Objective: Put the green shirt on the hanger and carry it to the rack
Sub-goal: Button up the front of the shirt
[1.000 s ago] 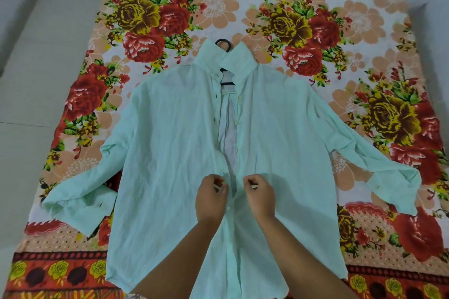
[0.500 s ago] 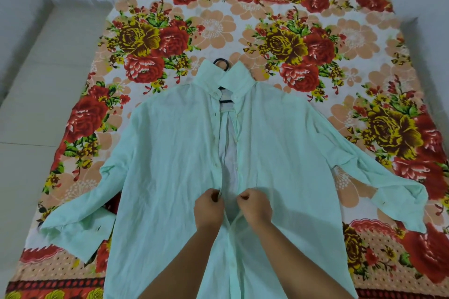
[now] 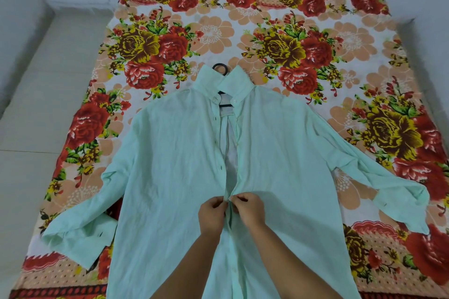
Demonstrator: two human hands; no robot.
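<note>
Green shirt (image 3: pixel 170 165) flat on bed (image 3: pixel 218 31), hanger (image 3: pixel 226 105) inside collar (image 3: pixel 237 82), hook (image 3: pixel 220 67) exposed for lifting. Left grip (image 3: pixel 211 213), right grip (image 3: pixel 250 211) pinching facing front edges, apparently buttoning against slippage.

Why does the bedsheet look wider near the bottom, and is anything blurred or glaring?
Head view: the wide-angle lens, looking down, stretches the near floral bedsheet; light is soft and even, no glare on the green shirt; centre sharp, far corners slightly soft.
</note>
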